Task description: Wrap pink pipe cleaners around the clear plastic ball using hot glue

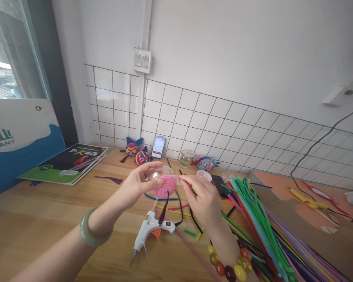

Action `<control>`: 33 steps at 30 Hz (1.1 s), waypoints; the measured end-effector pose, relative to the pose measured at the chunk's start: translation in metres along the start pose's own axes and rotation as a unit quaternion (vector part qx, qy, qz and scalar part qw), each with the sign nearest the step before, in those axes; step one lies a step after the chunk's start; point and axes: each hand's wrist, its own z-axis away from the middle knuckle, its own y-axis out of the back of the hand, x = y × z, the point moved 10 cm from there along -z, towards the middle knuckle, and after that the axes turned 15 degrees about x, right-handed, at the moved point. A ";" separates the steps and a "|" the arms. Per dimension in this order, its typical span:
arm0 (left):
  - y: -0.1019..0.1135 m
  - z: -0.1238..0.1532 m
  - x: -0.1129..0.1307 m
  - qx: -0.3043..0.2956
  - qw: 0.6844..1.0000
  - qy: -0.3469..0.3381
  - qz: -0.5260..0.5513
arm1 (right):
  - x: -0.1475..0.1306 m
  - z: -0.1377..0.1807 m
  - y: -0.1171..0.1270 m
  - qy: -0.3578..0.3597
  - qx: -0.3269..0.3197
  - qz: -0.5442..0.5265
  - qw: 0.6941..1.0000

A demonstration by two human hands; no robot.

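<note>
My left hand [137,181] is wrapped round the side of a clear ball [165,170], its thumb at the front. A pink pipe cleaner [164,189] lies coiled in a spiral over the ball's lower front. From the spiral's middle hangs a dark tassel [164,211]. My right hand [204,199] pinches the pink pipe cleaner's free end, drawn out to the right of the ball. Something thin and dark shows between its fingers, too small to name. Below the ball, a white glue gun [147,229] lies on the table with its nozzle toward me.
Several coloured pipe cleaners [253,219] are heaped at the right. Finished wrapped ornaments [133,147], a phone [159,147] and a glass jar [186,158] stand along the wall grid. A magazine [67,162] lies left; yellow-handled pliers [307,198] lie far right.
</note>
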 end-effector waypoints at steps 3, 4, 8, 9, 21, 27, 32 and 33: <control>-0.001 0.000 -0.002 0.000 1.000 0.005 0.002 | 0.001 -0.001 0.000 -0.015 -0.001 -0.004 1.000; -0.001 0.000 -0.002 -0.004 1.000 0.009 0.006 | 0.002 -0.001 0.000 -0.025 -0.005 -0.008 1.000; -0.006 0.001 -0.004 -0.021 0.999 0.022 0.030 | 0.004 0.002 -0.006 -0.049 -0.043 -0.028 0.997; -0.006 0.001 -0.004 -0.021 0.999 0.022 0.034 | 0.004 0.003 -0.008 -0.046 -0.054 -0.032 0.997; -0.004 0.002 -0.006 0.026 0.995 0.038 0.091 | -0.004 0.017 -0.029 -0.038 -0.116 -0.032 0.992; -0.010 0.006 -0.011 0.030 0.991 0.041 0.123 | -0.003 0.020 -0.032 -0.053 -0.086 -0.013 0.995; -0.015 0.008 -0.013 0.008 0.988 0.054 0.144 | -0.004 0.018 -0.029 -0.039 -0.071 -0.012 0.997; -0.016 0.008 -0.013 0.003 0.987 0.058 0.148 | -0.004 0.018 -0.029 -0.036 -0.071 -0.012 0.997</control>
